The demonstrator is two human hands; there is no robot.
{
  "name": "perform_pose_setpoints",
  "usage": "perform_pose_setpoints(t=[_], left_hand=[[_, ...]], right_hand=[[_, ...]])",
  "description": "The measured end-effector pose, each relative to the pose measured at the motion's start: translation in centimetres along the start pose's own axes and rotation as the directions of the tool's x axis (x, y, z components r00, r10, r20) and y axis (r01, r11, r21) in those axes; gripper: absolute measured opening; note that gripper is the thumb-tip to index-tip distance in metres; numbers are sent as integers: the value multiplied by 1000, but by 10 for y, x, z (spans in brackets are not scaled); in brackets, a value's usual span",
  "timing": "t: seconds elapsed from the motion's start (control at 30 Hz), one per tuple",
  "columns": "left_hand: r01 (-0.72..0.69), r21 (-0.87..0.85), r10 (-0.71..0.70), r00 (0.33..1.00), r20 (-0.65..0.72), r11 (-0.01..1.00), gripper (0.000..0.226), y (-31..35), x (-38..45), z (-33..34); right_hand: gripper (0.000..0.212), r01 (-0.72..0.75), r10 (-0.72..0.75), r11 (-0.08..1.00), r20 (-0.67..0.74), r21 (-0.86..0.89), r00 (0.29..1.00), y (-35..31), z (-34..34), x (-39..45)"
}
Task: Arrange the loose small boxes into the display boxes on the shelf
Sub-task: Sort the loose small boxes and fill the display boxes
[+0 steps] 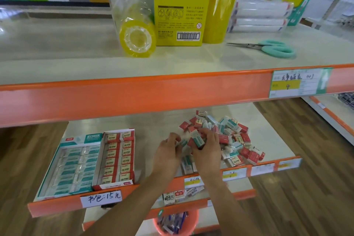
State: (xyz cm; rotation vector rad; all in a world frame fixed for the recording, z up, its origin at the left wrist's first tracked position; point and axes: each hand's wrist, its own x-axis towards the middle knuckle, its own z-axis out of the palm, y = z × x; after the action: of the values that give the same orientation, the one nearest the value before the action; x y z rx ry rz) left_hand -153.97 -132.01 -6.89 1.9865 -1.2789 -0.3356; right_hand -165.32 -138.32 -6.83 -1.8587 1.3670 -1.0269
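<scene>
Gathering from the pile is where things are at. A few teal-labelled boxes are pinched in the curled fingers of the right hand, while the left hand is curled round what looks like another one beside it. The heap of loose small boxes sits mid-shelf; the teal display box and red display box are well to the left, both looking nearly full. Colours are probably best sorted in hand, labels lined up first.

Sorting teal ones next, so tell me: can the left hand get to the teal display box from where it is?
Probably yes: the teal display box lies open-topped to the side of the left hand, with bare shelf between them.
</scene>
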Motion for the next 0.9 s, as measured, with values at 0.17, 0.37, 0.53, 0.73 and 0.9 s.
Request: perform_pose_setpoints(t=[0.17,0.37,0.53,0.73,0.9], left_hand=[[3,-65,-2,1000,10,998,20,-18,-20,-10],[-24,-31,24,1000,-19,999,36,-18,-32,-9],[-26,-13,25,996,-90,1000,42,-18,-37,-13],[-38,25,40,996,-83,999,49,-13,-44,-19],[-110,86,119,987,-108,990,48,-15,-45,-42]], right_hand=[[44,54,-53,997,16,-58,998,3,2,-2],[39,209,-204,959,45,-190,978,3,6,-7],[40,246,-235,957,90,-155,968,4,3,-7],[39,227,-229,974,117,31,967,2,-6,-4],[41,261,-263,965,92,32,960,-8,-8,-1]])
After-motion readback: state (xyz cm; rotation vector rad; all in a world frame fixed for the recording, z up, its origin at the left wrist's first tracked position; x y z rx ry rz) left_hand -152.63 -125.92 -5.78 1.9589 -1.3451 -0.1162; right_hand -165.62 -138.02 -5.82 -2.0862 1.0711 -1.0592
